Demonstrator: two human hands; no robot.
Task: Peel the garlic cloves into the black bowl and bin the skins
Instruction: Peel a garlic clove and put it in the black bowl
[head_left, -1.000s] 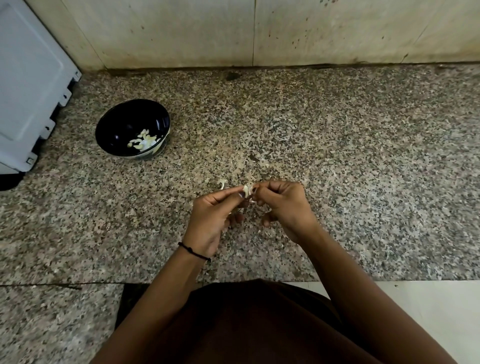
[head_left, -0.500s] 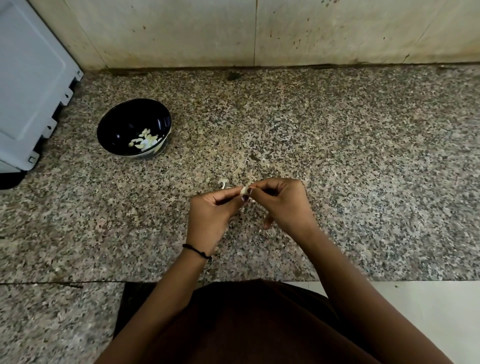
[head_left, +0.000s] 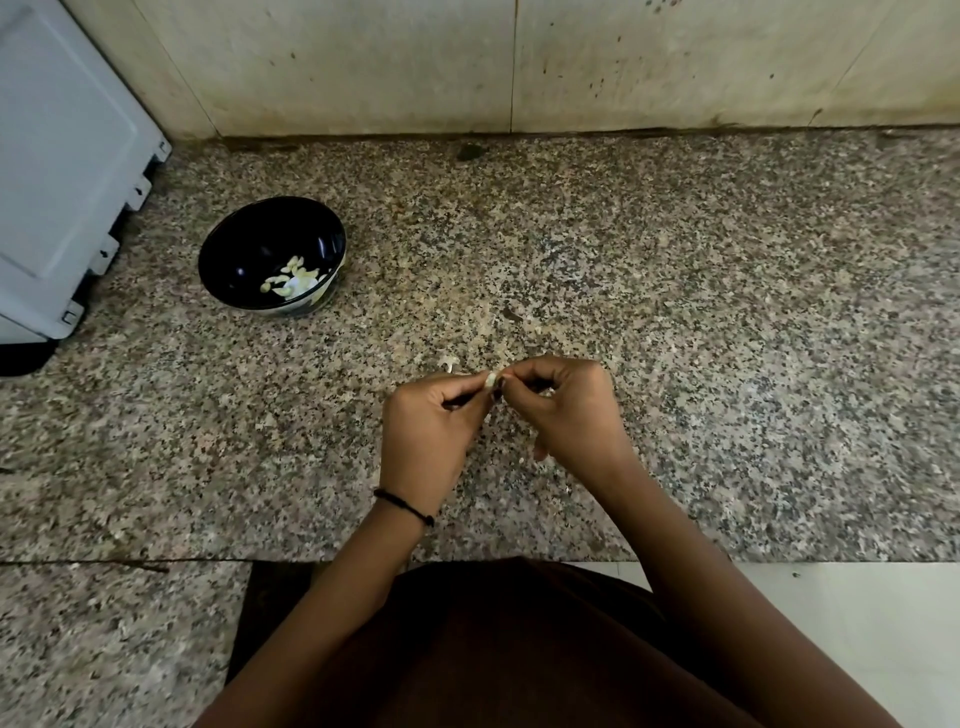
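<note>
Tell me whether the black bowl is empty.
Not empty: the round black bowl holds a few pale peeled garlic cloves at its bottom, far from full.

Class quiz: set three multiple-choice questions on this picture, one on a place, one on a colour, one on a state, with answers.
1. Where is the black bowl? A. Back left on the counter. B. Back right on the counter. C. On the lap.
2. The wristband's colour? A. Red. B. White. C. Black.
3. The garlic clove being peeled is: A. in the bowl. B. pinched by left hand and right hand. C. on the floor.
Answers: 1A, it stands near the white appliance; 2C, it shows as a thin black line; 3B, fingertips of both meet on it.
</note>
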